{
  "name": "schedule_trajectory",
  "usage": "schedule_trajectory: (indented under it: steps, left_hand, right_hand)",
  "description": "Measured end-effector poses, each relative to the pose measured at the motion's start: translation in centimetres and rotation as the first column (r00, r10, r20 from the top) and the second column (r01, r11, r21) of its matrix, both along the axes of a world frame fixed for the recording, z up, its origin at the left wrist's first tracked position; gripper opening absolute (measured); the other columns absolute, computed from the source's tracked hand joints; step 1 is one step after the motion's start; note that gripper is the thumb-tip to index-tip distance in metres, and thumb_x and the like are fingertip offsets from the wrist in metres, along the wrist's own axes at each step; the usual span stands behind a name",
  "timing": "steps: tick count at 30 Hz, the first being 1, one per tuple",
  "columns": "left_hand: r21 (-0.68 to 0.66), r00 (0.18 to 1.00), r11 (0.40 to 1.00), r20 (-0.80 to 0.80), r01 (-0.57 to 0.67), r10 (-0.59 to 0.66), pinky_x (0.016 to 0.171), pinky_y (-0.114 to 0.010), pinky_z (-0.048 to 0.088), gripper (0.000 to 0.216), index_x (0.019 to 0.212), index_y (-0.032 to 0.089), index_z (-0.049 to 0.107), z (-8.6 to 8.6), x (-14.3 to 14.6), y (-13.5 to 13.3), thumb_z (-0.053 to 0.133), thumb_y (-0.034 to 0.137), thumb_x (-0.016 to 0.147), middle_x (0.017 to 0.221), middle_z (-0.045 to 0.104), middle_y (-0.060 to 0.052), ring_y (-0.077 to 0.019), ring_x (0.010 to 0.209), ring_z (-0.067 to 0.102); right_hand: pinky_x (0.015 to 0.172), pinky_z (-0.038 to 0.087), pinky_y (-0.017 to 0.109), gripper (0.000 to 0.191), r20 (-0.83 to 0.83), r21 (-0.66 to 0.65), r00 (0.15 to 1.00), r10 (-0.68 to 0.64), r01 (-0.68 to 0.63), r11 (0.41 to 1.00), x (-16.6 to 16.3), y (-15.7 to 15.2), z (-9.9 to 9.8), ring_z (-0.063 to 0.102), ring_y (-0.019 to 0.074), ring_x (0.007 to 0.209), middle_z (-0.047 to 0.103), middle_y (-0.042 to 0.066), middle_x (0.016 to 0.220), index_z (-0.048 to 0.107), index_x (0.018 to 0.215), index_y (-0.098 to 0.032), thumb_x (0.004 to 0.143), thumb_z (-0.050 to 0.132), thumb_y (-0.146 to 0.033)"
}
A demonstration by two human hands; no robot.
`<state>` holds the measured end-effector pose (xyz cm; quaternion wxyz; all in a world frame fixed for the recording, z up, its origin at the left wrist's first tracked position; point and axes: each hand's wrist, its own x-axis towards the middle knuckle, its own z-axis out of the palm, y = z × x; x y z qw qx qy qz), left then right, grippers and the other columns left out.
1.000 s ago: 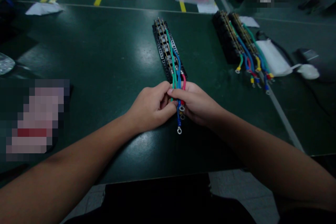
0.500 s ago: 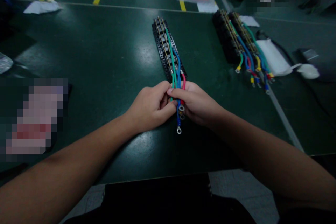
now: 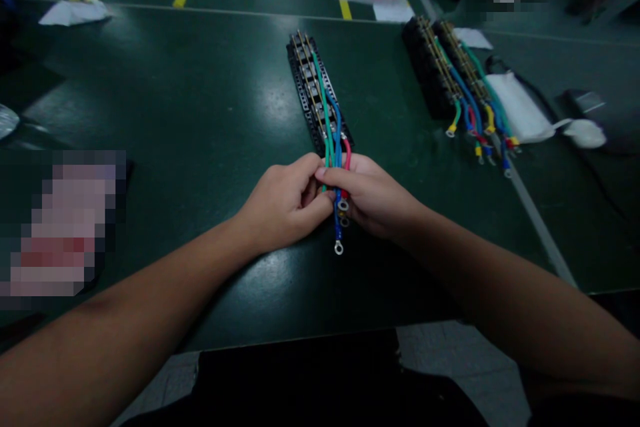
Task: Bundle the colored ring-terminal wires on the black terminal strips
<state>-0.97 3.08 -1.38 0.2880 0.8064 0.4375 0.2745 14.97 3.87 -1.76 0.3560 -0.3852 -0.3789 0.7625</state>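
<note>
Green, blue and red wires [image 3: 339, 127] stay clamped between the fingers of the left hand [image 3: 280, 203] and right hand [image 3: 377, 193], hold unchanged, suggesting handling no further along.

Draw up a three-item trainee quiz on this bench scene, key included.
1. True or false: the left hand and right hand meet at the wires of the middle black strip.
2. Where do the two other black strips lie? A) left of the hands; B) beyond the hands, to the right; C) between the hands.
3. Fill in: the lowest wire end in view carries a metal ____.

Key: 1 true; 2 B; 3 ring.
</note>
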Motion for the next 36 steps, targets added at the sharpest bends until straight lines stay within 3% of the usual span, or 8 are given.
schedule_trajectory:
  steps: [36]
  left_hand:
    - [0.022,1.0,1.0,-0.01,0.001,0.0,0.052,-0.026,0.035,0.013,0.079,0.022,0.048,-0.04,-0.07,-0.07,0.054,0.031,0.084,0.058,0.053,0.007,-0.0101,0.049,0.048]
  right_hand:
    - [0.058,0.044,0.024,0.017,-0.013,-0.001,1.0,-0.009,0.009,1.0,-0.04,0.05,-0.07,0.053,0.0116,0.06,0.061,0.001,0.067,0.061,0.07,-0.016,0.085,0.064,-0.007]
